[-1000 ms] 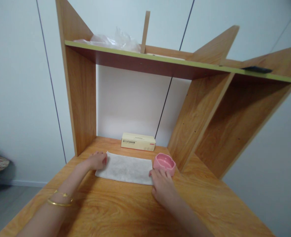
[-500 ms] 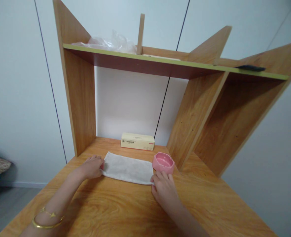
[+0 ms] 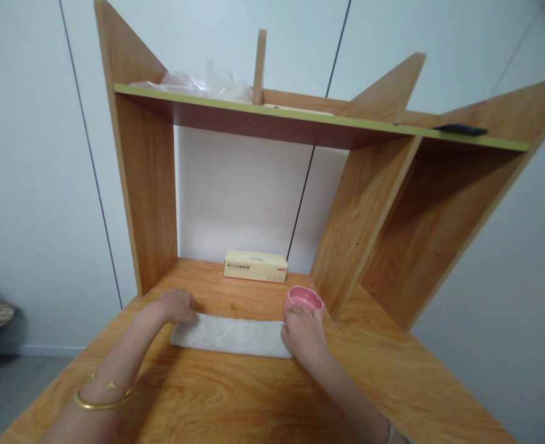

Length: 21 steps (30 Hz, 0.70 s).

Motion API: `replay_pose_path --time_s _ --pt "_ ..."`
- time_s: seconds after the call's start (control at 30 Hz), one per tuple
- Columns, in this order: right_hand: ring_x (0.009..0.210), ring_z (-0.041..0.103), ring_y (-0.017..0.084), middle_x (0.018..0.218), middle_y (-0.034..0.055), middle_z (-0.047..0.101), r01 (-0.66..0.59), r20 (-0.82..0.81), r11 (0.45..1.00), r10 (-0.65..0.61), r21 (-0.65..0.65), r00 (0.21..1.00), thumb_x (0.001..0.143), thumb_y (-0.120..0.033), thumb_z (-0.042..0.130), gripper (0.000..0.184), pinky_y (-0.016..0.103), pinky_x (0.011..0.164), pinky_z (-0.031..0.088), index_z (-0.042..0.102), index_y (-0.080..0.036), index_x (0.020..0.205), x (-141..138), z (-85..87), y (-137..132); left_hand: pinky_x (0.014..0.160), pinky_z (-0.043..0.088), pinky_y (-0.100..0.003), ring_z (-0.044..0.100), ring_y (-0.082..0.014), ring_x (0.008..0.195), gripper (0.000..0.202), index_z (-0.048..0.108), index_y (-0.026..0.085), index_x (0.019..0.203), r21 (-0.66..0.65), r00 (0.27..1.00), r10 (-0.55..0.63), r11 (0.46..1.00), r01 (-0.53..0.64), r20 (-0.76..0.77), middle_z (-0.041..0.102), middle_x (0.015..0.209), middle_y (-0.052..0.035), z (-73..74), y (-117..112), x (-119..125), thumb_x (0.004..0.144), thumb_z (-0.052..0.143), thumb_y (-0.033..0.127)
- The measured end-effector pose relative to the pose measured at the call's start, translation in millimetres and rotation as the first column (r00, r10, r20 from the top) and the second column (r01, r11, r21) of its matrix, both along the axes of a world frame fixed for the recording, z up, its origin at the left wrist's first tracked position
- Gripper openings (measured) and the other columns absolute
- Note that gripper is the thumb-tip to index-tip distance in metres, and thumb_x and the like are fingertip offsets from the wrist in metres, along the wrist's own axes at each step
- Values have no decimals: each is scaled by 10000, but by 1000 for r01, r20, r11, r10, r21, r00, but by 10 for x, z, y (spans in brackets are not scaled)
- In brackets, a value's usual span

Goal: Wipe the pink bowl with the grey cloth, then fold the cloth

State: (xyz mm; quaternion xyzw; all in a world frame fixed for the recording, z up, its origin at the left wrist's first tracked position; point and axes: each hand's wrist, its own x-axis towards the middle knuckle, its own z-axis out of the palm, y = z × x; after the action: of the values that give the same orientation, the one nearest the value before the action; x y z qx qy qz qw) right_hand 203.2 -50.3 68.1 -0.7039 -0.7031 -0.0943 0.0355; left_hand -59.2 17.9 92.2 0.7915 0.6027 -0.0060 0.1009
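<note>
A pale grey-white cloth [image 3: 233, 336] lies as a long narrow strip on the wooden desk. My left hand [image 3: 179, 305] pinches its far edge near the left end, fingers pressed together. At the far right corner, my right hand [image 3: 304, 330] has its fingers closed on the cloth too; the fingertips are partly hidden. Just behind my right hand sits a pink faceted bowl [image 3: 307, 297], its front covered by the hand.
A cream box [image 3: 255, 266] with printed lettering stands at the back of the wooden desk [image 3: 208, 394]. Upright wooden panels [image 3: 150, 197] flank it under a shelf [image 3: 300, 123]. Clear plastic [image 3: 208, 83] and a dark flat object [image 3: 462, 130] lie on that shelf.
The cloth has become a narrower, longer strip and lies nearer to me. My hands have shifted from its near corners to its far edge. The view has tilted slightly.
</note>
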Motion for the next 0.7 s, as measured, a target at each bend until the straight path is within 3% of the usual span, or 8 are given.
replay_pose_path --time_s 0.13,0.23,0.4,0.47,0.7 --pt "993 492 272 1049 164 597 10 -11 1000 -9 11 1000 773 -69 400 282 371 784 268 614 -122 948 -51 -64 45 798 365 -400 515 -298 948 279 610 142 850 176 997 79 982 -74 -22 606 938 -148 -91 -47 70 628 461 65" --pt "990 507 270 1028 164 608 36 -72 999 -36 2 997 784 -93 401 271 357 787 294 611 -118 954 4 -50 -9 848 328 -397 474 -285 1001 338 560 113 981 251 999 40 967 -42 16 558 1034 -172 -91 -61 119 687 415 28" --pt "777 596 264 830 160 657 123 -229 989 -139 -85 963 793 -231 455 209 312 623 360 630 -118 775 248 -113 -87 795 364 -236 522 -176 907 203 598 219 898 184 968 -217 964 192 128 599 922 -26 -158 -103 329 723 518 153" --pt "724 604 240 777 131 663 136 -306 984 -165 -114 937 785 -273 481 205 287 579 361 619 -138 718 341 -190 -82 797 364 -247 518 -186 912 184 607 228 886 145 929 -315 946 290 197 595 915 -19 -222 -149 433 706 571 223" --pt "585 583 153 567 19 618 121 -622 983 -182 -140 762 739 -300 538 206 217 514 359 558 -175 577 395 -469 17 779 363 -302 512 -228 892 228 596 209 879 70 915 -319 948 311 249 596 869 -30 -443 -230 581 656 614 252"
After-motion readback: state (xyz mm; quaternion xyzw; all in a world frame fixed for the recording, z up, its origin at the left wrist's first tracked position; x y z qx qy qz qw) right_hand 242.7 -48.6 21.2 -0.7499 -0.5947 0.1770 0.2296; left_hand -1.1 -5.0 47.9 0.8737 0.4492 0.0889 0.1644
